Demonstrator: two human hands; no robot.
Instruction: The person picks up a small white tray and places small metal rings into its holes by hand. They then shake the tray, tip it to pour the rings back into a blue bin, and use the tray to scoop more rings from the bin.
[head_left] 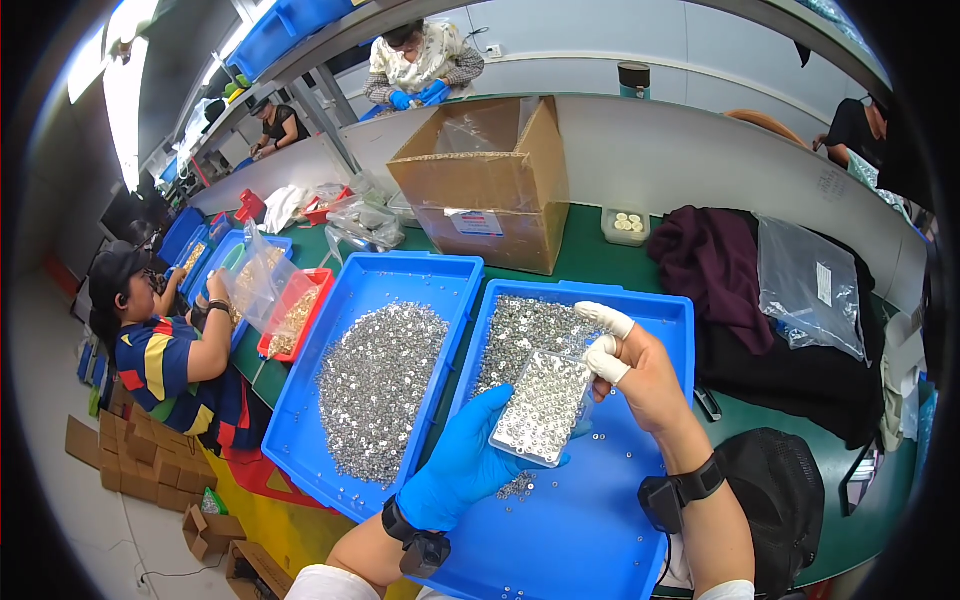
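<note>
A clear, flat plastic box (540, 408) filled with rows of small silver ring-like parts is tilted above the right-hand blue tray (600, 500). My left hand (462, 462), in a blue glove, grips it from the left and below. At its upper right edge is my right hand (645, 372), bare except for white finger cots on two fingertips. Those fingers bend against the box edge; the others are partly hidden behind it. Under the box, a heap of small silver metal parts (525, 330) covers the tray's far half, with loose pieces scattered nearer.
Left of it stands another blue tray (462, 268) heaped with similar parts. Behind are a cardboard box (480, 190) and a small tub (626, 226). Dark clothing (790, 380) and a black mesh bag (775, 500) lie right. A co-worker (165, 340) works at left.
</note>
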